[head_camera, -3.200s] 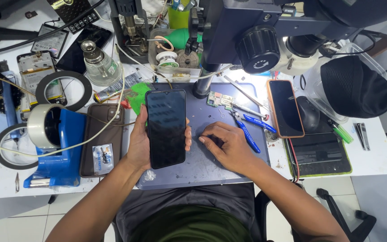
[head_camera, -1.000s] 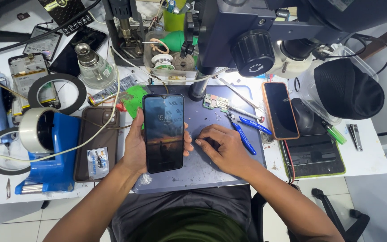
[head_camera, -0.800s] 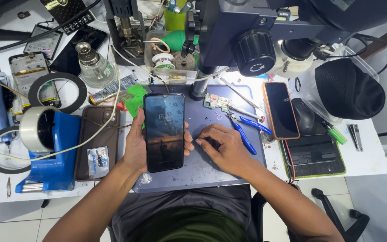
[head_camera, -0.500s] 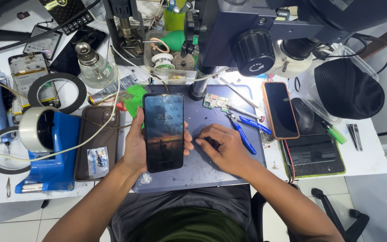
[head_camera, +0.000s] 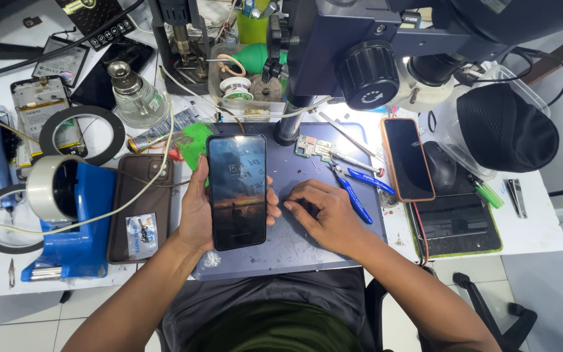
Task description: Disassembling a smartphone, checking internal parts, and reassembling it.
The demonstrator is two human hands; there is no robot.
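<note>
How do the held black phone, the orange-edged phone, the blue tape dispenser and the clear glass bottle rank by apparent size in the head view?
1. blue tape dispenser
2. held black phone, raised nearer the camera, so unsure
3. orange-edged phone
4. clear glass bottle

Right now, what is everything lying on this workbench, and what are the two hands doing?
Phone with lit screen: one, black, held upright over the mat.
Work mat: one, grey-blue, bench centre.
Second phone: one, dark screen, orange edge, right of the mat.
Blue-handled pliers: one, on the mat by the right hand.
Small circuit board: one, green, mat's top edge.
Microscope: one, black, above the mat.
Tape dispenser: one, blue, with a pale roll, left side.
Brown phone case: one, left of the mat.
Glass bottle: one, clear, upper left.
Black tape rings: two, left side.
Dark pad: one, green-edged, right side.
Left hand: grips the lit phone.
Right hand: fingers resting on the mat, holding nothing visible.
</note>
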